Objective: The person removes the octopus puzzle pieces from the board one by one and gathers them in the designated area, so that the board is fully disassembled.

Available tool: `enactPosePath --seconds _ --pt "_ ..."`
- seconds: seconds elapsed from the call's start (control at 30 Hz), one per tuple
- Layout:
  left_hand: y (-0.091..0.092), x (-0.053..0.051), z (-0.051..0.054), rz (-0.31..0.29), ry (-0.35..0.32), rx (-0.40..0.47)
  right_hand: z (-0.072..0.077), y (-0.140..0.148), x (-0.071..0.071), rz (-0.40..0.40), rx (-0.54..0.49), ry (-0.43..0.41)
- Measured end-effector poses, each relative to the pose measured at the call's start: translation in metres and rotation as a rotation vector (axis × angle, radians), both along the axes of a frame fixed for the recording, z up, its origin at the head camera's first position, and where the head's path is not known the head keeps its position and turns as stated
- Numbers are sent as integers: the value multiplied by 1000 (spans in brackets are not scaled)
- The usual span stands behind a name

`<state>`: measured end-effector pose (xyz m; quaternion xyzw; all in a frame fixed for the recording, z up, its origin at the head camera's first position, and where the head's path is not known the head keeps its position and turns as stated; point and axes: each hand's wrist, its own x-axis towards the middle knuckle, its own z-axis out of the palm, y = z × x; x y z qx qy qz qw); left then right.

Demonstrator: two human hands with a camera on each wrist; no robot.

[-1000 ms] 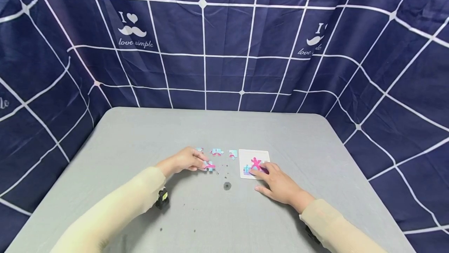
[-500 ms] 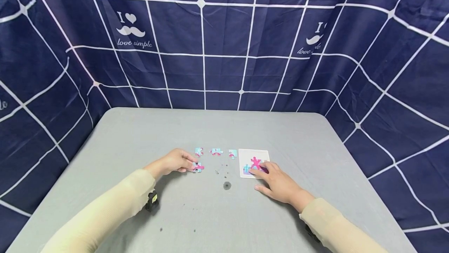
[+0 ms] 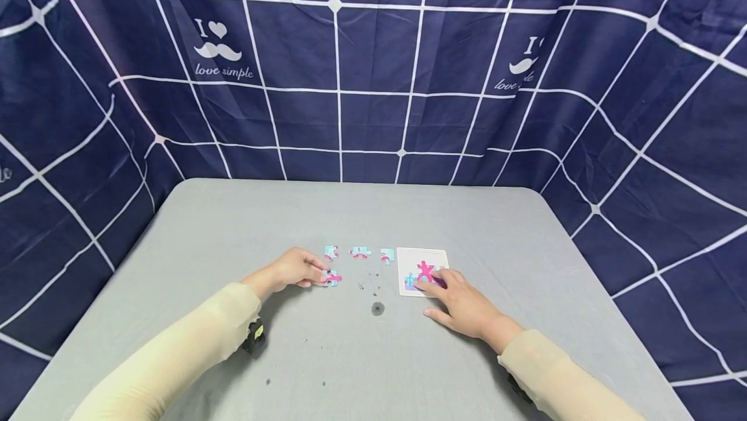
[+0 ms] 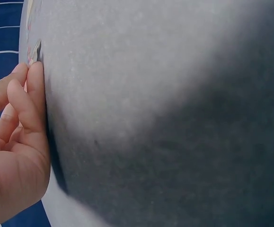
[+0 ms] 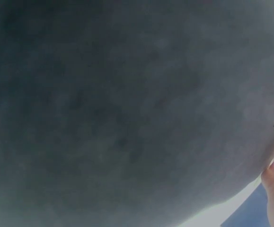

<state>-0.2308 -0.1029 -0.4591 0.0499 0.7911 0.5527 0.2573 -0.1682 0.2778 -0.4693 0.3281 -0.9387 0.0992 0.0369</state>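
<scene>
the left hand (image 3: 294, 268) pinches a pink-and-light-blue cardboard jigsaw piece (image 3: 332, 277) between thumb and fingertips, the piece low over or on the grey, smooth-topped table (image 3: 373, 356); which of the two is hard to tell. beyond it lie three loose pieces in a row, a blue-and-pink left piece (image 3: 330, 252), a blue-and-pink middle piece (image 3: 360, 252) and a pale-blue right piece (image 3: 388, 255), the last just beside a white, square, rimmed tray (image 3: 408, 257). the right hand (image 3: 465, 306) has its fingers spread and loosely extended, gripping nothing; its fingertips rest over the tray's near right part, by a hot-pink jigsaw piece (image 3: 425, 269) and a blue-and-purple piece (image 3: 410, 281) inside, while its thumb lies outside the tray.
</scene>
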Motion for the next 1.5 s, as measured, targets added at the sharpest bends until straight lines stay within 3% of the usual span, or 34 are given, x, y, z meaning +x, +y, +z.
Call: enactPosePath --seconds 0.33,0.67,1.1,1.5 --pt "-1 1 4 10 46 -44 2 0 2 -5 -1 -7" --pt "-10 2 5 10 27 -27 3 0 2 -8 6 -22" --pt "-9 2 3 66 -38 97 1 -1 2 -17 -2 -35" --pt "15 5 4 65 -82 218 1 -1 1 -12 -10 -14"
